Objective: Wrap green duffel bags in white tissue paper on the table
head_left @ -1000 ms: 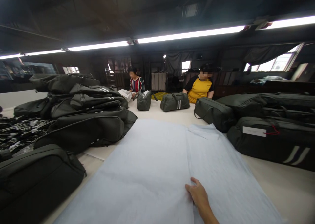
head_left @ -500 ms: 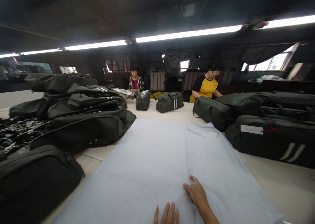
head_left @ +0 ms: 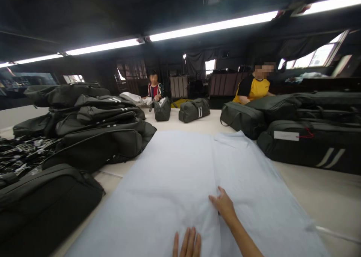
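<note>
A large, thin, bluish-white sheet spreads over the table in front of me, with a lengthwise edge or fold right of its middle. At the bottom of the view, my left hand lies flat on the sheet, fingers stretched out. My right hand rests on the sheet beside that fold. Its thumb and index finger are spread apart, while its other fingers are mostly hidden beneath the hand. Slight creases run in the sheet around both hands.
Dark bags pile up at left, with one black bag nearer. Right stand more bags, one with a white tag. Two smaller bags stand farther back on the pale table. Two people are across the table.
The view has tilted down slightly. My right hand has shifted a little forward along the fold; my left hand stays flat on the sheet. The person in yellow has leaned rightward.
</note>
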Demonstrator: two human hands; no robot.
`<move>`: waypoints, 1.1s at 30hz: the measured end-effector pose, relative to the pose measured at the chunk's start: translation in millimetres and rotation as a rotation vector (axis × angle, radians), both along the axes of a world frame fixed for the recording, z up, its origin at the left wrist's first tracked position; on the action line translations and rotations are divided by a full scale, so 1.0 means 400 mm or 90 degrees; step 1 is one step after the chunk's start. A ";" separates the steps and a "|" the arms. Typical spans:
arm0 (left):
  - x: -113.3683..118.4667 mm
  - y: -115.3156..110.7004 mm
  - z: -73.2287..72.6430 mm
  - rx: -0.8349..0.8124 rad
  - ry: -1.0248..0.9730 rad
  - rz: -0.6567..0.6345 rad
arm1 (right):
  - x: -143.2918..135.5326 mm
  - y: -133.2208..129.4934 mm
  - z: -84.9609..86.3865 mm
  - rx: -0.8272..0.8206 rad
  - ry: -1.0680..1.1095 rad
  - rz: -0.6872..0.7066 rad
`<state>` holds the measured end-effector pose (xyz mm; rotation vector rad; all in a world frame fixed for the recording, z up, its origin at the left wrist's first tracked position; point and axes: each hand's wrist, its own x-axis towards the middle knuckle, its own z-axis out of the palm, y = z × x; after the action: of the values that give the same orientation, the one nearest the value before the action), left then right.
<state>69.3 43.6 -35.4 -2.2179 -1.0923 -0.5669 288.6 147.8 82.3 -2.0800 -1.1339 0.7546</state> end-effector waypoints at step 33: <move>-0.052 -0.139 0.244 -0.586 -0.010 -0.018 | -0.231 -1.006 -0.031 0.388 -0.328 0.661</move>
<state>48.4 -11.9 62.2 -2.9907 -1.5349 -0.0641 196.2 -254.7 69.7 -1.0888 -2.4216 0.1962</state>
